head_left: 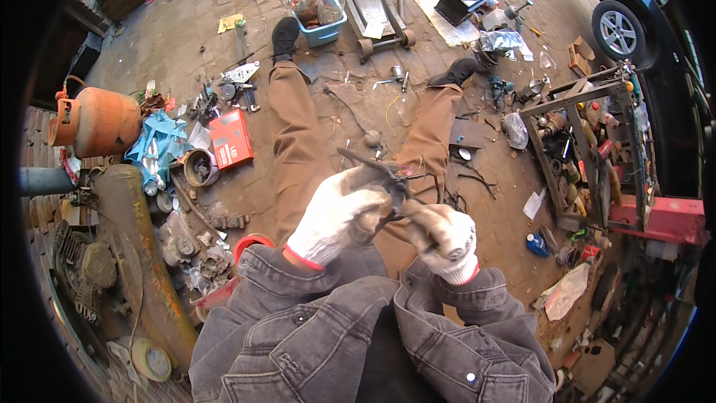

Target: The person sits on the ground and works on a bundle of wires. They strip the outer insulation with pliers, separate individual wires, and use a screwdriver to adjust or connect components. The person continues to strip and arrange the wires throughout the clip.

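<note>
Both of my hands wear soiled white knit gloves with red cuffs and meet in front of my lap. My left hand [339, 213] is closed around a dark part with black cables and some thin coloured wire ends [394, 181]. Close beside it, my right hand [444, 239] has its fingers pinched at the part's lower right side. What exactly lies between those fingertips is hidden. On the ground beyond, between my outstretched legs, lies a cable with a round end [371, 136]. A thin yellow wire [390, 113] and a small metal cylinder [397, 72] are farther off.
At left stand an orange gas cylinder [108, 121], a red box [231, 139] and scattered metal parts. Ahead are a blue basin [326, 32] and a floor jack [369, 4]. A metal frame rack [548, 157] holding tools and a parked car [634, 45] stand at right.
</note>
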Demonstrator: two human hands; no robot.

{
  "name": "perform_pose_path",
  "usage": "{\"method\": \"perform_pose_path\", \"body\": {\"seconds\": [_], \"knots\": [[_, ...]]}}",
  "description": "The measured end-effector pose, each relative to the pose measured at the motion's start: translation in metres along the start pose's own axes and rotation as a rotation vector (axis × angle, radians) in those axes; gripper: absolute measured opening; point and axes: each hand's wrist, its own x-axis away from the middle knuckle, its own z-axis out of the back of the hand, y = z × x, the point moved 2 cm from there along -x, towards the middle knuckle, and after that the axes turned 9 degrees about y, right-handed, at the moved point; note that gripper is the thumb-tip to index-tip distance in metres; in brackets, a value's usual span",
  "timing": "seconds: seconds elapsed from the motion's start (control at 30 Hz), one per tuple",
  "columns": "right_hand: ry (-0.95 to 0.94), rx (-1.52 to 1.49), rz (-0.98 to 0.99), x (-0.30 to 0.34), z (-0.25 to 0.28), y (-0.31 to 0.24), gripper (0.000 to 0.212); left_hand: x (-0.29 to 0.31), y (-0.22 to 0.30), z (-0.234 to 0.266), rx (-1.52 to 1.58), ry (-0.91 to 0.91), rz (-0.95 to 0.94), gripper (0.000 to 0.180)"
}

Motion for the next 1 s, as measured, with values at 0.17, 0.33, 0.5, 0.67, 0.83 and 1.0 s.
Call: {"method": "perform_pose_path", "body": {"seconds": [0.17, 0.33, 0.5, 0.67, 0.83, 1.0], "knots": [[0.280, -0.224, -0.400, 0.010, -0.011, 0.002, 0.035, -0.001, 0.002, -0.005, -0.096, -0.023, 0.010, 0.043], [-0.041, -0.026, 0.072, 0.019, -0.013, -0.008, 0.032, -0.002, 0.006, -0.002, -0.033, 0.107, -0.065, 0.037], [0.326, -0.211, -0.382, 0.013, -0.012, -0.003, 0.042, 0.003, 0.009, -0.005, 0.055, 0.049, -0.040, 0.034], [-0.146, -0.363, -0.923, 0.007, -0.035, 0.013, 0.044, 0.003, 0.005, -0.010, 0.030, 0.049, -0.089, 0.035], [-0.071, -0.188, -0.364, -0.006, -0.018, 0.012, 0.022, 0.003, 0.006, 0.001, -0.234, 0.115, -0.272, 0.041], [-0.164, 0.026, -0.122, -0.014, -0.006, 0.011, 0.025, -0.002, 0.002, 0.002, -0.251, 0.134, -0.182, 0.034]]}}
